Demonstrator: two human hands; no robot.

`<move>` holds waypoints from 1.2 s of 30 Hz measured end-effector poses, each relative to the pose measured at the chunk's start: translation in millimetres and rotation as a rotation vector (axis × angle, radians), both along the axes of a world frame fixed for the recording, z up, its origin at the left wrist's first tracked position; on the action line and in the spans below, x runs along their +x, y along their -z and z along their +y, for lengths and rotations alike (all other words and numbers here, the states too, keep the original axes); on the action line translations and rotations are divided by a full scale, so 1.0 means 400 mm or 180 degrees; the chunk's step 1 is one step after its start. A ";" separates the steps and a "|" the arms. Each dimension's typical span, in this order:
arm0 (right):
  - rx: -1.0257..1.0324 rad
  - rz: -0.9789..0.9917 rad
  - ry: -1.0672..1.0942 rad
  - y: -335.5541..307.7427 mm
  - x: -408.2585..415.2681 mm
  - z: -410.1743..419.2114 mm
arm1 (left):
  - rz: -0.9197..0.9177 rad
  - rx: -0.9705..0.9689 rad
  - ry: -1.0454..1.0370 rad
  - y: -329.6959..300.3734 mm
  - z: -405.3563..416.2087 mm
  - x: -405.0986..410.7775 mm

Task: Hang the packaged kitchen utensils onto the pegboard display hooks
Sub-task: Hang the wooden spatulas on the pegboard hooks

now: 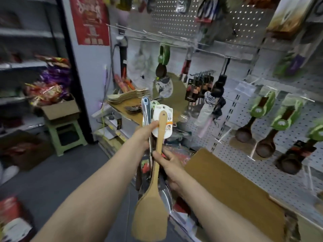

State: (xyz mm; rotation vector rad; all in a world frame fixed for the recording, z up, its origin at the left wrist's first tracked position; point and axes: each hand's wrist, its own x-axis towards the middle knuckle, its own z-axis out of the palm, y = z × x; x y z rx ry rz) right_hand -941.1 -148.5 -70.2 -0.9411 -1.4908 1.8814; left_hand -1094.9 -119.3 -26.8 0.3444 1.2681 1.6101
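Note:
My left hand (146, 132) grips a bunch of packaged utensils by their upper ends: a steel utensil with a grey-blue handle tip (145, 109) and others behind it. In front is a wooden spatula (152, 203) on a white header card (162, 119), its blade hanging low. My right hand (168, 164) pinches the spatula's handle at mid-length. The white pegboard (272, 173) stands to the right. Dark wooden ladles with green cards (257, 117) hang on its hooks, and a bare hook (224, 135) juts out left of them.
A cardboard box flap (227, 180) lies below the pegboard at right. Bamboo trays (127, 96) sit on a brown counter ahead. Black packaged tools (199, 86) and an umbrella (208, 109) hang further back. A green stool (67, 135) with a snack box stands at left.

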 end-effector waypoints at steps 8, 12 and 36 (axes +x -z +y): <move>0.0019 -0.0023 -0.0292 0.018 -0.352 0.253 | -0.0054 -0.0239 0.0059 0.040 0.239 -0.381; -0.0139 0.0095 -0.0240 -0.016 -0.516 0.390 | -0.0052 -0.0335 0.0171 0.015 0.380 -0.546; -0.0809 0.0125 0.1195 0.082 -1.160 0.887 | 0.0272 -0.0776 0.1698 0.151 0.900 -1.153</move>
